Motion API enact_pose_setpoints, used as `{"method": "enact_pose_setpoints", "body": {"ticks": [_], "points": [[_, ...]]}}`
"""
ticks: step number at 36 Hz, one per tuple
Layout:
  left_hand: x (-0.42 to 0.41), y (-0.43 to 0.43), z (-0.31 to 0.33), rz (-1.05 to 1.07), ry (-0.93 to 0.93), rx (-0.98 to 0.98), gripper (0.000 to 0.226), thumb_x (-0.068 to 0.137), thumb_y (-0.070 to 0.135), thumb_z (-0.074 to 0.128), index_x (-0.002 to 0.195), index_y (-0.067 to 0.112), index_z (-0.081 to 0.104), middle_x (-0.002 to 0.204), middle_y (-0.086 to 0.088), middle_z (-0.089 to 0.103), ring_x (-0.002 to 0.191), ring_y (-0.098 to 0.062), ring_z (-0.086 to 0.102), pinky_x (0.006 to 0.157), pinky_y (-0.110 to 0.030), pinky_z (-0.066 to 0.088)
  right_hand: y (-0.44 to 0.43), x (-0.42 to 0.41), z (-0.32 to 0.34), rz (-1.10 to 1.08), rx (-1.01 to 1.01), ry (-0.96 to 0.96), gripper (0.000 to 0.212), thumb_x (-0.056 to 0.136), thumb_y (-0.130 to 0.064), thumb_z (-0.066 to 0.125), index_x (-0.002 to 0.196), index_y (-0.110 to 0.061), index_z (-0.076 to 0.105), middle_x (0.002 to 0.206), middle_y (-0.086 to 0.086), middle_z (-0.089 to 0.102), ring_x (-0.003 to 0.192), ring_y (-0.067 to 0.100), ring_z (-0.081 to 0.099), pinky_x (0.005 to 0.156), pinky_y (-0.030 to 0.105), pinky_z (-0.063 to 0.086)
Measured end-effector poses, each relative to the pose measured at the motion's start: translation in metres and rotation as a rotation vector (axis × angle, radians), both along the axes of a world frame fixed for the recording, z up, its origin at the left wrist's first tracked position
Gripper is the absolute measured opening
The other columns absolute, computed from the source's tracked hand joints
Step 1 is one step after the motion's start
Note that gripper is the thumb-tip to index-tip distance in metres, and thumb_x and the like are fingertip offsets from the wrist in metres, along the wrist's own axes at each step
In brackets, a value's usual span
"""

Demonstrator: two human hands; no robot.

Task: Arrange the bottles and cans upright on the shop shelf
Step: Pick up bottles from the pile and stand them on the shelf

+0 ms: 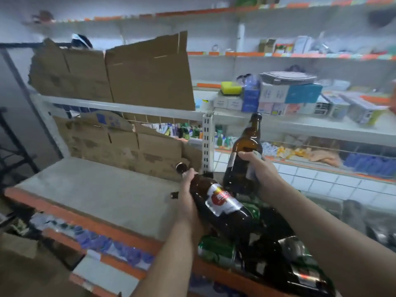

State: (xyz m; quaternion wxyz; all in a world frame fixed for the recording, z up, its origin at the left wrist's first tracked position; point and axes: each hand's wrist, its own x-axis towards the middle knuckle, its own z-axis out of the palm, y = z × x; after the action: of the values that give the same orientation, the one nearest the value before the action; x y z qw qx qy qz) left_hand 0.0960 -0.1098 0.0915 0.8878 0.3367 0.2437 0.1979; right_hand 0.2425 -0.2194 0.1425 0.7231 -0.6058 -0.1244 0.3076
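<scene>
Closest to us, low right: green cans and a dark bottle lying on their sides in a heap at the right end of the shelf.

Our left hand grips the labelled bottle up near its neck. Brown glass, red-and-silver label, cap on. It is tilted hard, neck pointing up-left, base down in the heap.

Our right hand is wrapped round the body of the second bottle. Brown glass, long neck, label mostly hidden under our fingers. It is close to upright, leaning slightly right, held just above the heap and right of the labelled bottle.

Shelf top is grey with an orange front edge; torn cardboard stands along its back.
</scene>
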Motion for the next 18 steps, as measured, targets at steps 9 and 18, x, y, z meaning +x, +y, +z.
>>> {"method": "enact_pose_setpoints", "body": {"ticks": [9,18], "points": [[0.047,-0.04,0.078,-0.031,0.197,0.67,0.035,0.06,0.048,0.09,0.069,0.017,0.076,0.075,-0.008,0.07,0.068,-0.026,0.067,0.07,-0.042,0.055,-0.127,0.035,0.033,-0.21,-0.082,-0.149,0.069,0.065,-0.032,0.096,0.121,-0.006,0.064,0.094,0.014,0.073,0.066,0.022,0.075,0.058,0.034,0.059],[0.062,-0.099,0.092,-0.018,0.243,0.847,0.025,0.078,0.027,0.089,0.083,0.006,0.076,0.072,-0.007,0.072,0.058,-0.019,0.068,0.052,-0.026,0.055,-0.201,0.031,0.021,-0.307,-0.235,-0.366,0.06,0.061,-0.019,0.098,0.11,-0.02,0.063,0.105,0.003,0.073,0.097,0.021,0.071,0.083,0.036,0.053]]}}
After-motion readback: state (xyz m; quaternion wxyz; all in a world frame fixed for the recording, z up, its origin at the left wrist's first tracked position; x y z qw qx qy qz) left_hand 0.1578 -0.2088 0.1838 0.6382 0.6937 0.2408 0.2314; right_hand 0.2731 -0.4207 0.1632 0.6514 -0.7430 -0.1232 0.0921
